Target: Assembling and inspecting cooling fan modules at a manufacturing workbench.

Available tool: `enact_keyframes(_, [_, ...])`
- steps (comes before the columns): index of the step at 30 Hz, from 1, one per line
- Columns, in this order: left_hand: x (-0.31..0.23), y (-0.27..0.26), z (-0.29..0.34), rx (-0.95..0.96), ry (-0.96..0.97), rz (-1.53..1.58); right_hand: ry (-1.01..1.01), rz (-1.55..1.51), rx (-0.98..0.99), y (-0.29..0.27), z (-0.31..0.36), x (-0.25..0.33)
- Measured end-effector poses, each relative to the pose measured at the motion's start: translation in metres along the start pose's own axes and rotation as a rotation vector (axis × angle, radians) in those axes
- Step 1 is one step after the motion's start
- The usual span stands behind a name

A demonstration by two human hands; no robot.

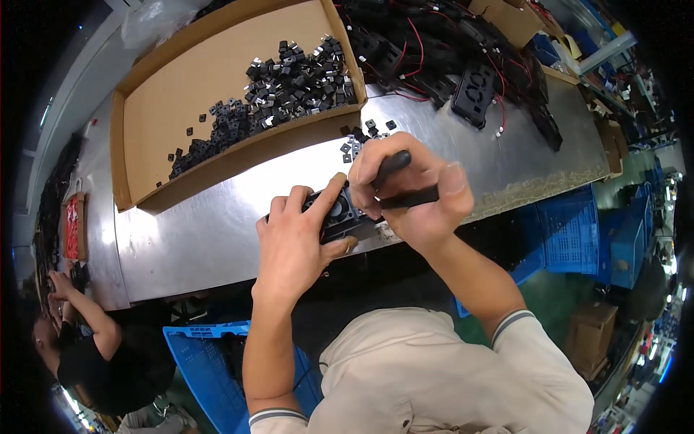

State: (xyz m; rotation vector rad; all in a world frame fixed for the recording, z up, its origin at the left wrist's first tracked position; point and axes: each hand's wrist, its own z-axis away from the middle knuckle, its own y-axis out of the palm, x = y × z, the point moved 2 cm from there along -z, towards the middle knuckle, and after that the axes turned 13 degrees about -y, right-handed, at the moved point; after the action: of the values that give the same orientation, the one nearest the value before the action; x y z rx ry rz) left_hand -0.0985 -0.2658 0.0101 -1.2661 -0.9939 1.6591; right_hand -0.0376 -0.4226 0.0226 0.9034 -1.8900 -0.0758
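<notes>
My left hand (296,231) lies over a black plastic housing with a round fan-like part (337,210) and presses it against the metal table. Its fingers cover much of the housing, and tan covers sit on the index and thumb tips. At the housing's right end, my right hand (408,188) is closed around black-handled pliers (408,198). The two handles stand apart in the palm; the fingers hide the jaws. Just beyond my right hand lie several small black square parts (350,148).
A cardboard tray (173,79) of small black parts stands behind my hands. Black housings with red wires (473,94) are heaped at the back right. Blue crates (567,228) stand beyond the table's edge (506,199). A person in black (108,362) works at the far left.
</notes>
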Motion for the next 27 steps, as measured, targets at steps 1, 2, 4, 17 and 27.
enact_keyframes(1, [0.000, 0.000, 0.000, 0.003, 0.001, 0.001, 0.002, 0.002, -0.002, 0.000, 0.001, -0.002])
enact_keyframes(2, [0.001, 0.000, 0.000, -0.002, 0.007, 0.008, 0.017, 0.018, -0.018, 0.000, 0.003, -0.006])
enact_keyframes(4, [0.001, 0.000, 0.000, -0.008, 0.014, 0.015, 0.033, 0.035, -0.032, -0.002, 0.006, -0.011])
enact_keyframes(17, [0.000, 0.001, -0.001, 0.009, 0.008, -0.015, -0.023, 0.037, -0.062, -0.005, 0.010, -0.007])
enact_keyframes(27, [-0.004, -0.002, 0.001, 0.006, -0.028, -0.002, -0.047, -0.013, -0.174, -0.009, 0.014, 0.002])
